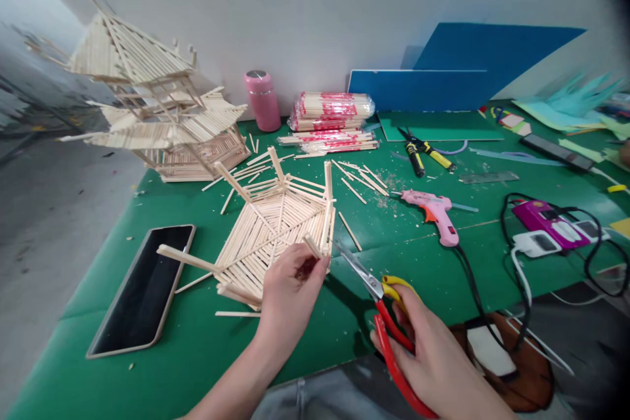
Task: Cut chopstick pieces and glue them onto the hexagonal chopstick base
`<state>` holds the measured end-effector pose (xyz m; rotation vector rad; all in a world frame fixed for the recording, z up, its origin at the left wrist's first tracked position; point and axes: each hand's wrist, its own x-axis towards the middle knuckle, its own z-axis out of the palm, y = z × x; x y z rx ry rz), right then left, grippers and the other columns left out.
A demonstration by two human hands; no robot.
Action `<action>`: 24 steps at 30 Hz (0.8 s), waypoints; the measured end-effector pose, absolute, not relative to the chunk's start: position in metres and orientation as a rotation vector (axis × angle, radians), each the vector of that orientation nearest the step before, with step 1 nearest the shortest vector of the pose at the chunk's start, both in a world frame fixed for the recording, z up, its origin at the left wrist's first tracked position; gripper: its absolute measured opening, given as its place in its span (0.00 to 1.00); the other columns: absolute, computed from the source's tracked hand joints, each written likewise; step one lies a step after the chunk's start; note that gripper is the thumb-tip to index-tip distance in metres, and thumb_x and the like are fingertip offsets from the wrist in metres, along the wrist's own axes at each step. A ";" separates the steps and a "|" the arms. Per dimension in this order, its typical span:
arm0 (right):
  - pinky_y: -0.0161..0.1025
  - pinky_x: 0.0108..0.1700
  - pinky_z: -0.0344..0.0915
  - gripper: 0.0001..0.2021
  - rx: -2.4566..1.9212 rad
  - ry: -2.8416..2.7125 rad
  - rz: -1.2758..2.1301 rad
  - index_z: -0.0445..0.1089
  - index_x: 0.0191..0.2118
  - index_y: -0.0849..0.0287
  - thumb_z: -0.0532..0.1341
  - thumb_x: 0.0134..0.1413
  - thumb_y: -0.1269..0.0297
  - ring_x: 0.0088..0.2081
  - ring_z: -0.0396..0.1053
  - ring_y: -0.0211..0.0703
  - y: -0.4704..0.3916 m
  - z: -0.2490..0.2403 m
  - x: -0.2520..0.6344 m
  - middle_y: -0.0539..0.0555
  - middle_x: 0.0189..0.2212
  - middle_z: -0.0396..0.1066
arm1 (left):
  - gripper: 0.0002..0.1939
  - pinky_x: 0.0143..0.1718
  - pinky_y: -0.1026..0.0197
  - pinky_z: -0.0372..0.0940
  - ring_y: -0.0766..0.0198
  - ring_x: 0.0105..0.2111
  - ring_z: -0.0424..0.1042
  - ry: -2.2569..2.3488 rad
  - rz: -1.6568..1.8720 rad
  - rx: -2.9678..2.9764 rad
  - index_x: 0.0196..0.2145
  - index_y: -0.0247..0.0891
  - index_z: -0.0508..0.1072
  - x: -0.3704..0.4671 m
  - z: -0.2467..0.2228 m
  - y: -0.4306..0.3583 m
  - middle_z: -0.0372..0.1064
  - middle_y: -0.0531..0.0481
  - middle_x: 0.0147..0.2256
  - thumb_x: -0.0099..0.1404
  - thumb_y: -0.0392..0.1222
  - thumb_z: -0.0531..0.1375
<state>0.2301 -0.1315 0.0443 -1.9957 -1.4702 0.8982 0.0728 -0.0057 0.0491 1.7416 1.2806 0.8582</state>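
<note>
My right hand (416, 335) grips a pair of scissors (370, 281) with red and yellow handles. Their blades point up and left, with the tips close to my left fingertips. With thumb and fingers closed, my left hand (293, 289) pinches a short wooden stick at the near right side of a hexagonal stick base (268, 230). My fingers partly hide that stick and corner. The base is made of thin wooden sticks laid side by side, with upright posts at its corners and low rails along some sides.
A stick pagoda (167, 125) stands at the back left, above a phone (142, 289). Behind lie bagged sticks (332, 111), a pink flask (263, 102) and loose sticks. To the right are a pink glue gun (433, 210), pliers (426, 151) and a corded purple power strip (551, 223).
</note>
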 end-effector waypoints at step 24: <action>0.46 0.36 0.68 0.25 -1.860 -1.794 0.459 0.51 0.50 0.61 0.57 0.46 0.60 0.39 0.69 0.52 -0.071 0.051 0.198 0.62 0.39 0.67 | 0.07 0.30 0.63 0.69 0.62 0.28 0.72 1.130 0.996 1.170 0.31 0.35 0.75 0.041 0.094 0.000 0.72 0.50 0.25 0.53 0.38 0.62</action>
